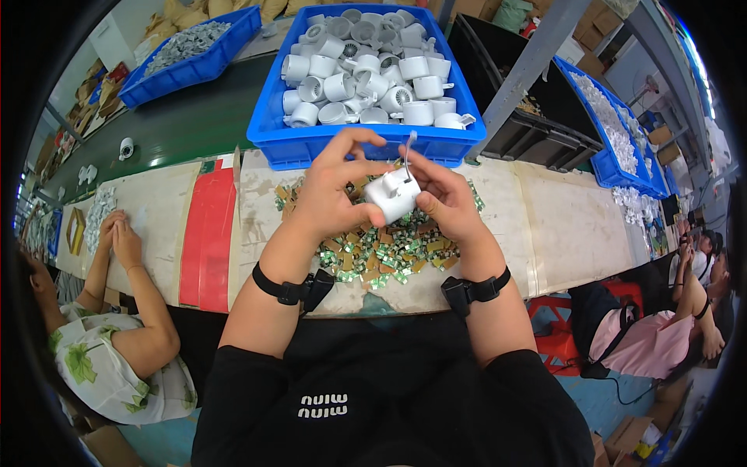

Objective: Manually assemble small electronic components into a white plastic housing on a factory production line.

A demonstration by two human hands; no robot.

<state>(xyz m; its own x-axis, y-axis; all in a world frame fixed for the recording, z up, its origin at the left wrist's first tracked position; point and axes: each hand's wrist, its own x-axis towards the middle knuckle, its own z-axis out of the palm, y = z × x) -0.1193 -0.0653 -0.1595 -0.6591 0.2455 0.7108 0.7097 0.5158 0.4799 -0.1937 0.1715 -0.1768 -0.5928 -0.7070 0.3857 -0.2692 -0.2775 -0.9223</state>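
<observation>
Over the table, a white cup-shaped plastic housing point(391, 201) is held tilted between both hands. My left hand point(331, 183) grips its left side, with the thumb low on the wall and the index finger raised above it. My right hand point(451, 191) pinches the right side near a dark slot. From the housing's upper right a thin pale strip point(409, 152) sticks up beside the right fingers; whether it is a lead or a plastic tab I cannot tell. Below the hands spreads a heap of small green and tan circuit boards point(373, 261).
A blue crate point(268, 142) full of similar white housings stands just beyond the hands. Right of it are a black bin point(537, 128) and a grey metal post point(517, 82). A red strip point(208, 233) lies left. Co-workers sit on both sides, one's hands point(120, 233) over small white parts.
</observation>
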